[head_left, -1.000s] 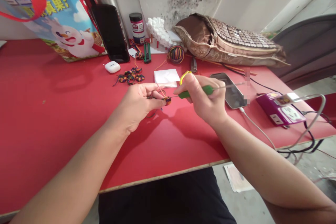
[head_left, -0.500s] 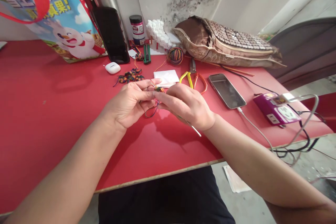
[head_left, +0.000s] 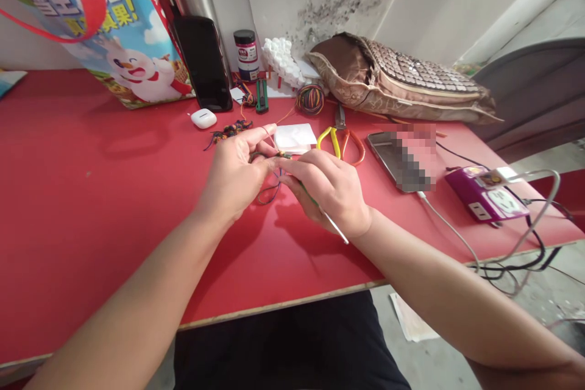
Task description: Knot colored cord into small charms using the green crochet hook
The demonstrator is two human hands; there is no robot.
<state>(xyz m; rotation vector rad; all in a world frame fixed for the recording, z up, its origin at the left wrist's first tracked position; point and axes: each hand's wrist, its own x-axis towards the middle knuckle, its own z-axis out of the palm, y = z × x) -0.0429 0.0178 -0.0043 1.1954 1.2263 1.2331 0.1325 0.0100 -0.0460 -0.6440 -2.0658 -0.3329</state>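
My left hand (head_left: 237,173) pinches a small piece of multicoloured crochet (head_left: 284,155), with its index finger raised and yarn running over it. A loop of dark yarn (head_left: 269,200) hangs below the fingers. My right hand (head_left: 326,189) is closed around a crochet hook (head_left: 336,226), whose green grip and pale shaft stick out under the palm. The hook's tip is hidden between the fingers, where both hands meet. Behind the left hand lies a finished-looking strip of crochet (head_left: 231,130). A ball of multicoloured yarn (head_left: 309,99) sits farther back, its strand leading toward the hands.
Just beyond the hands are a folded white paper (head_left: 296,136) and pliers (head_left: 340,140). A charging phone (head_left: 395,158) and purple power strip (head_left: 487,195) with cables lie right. Behind stand a green cutter (head_left: 261,94), jar (head_left: 247,55), propped phone (head_left: 203,64), bag (head_left: 137,67) and brown cushion (head_left: 402,79).
The view has shifted slightly. My left index finger has lifted with the yarn over it, and my left hand has turned, covering more of the crochet piece. The right hand still holds the hook.
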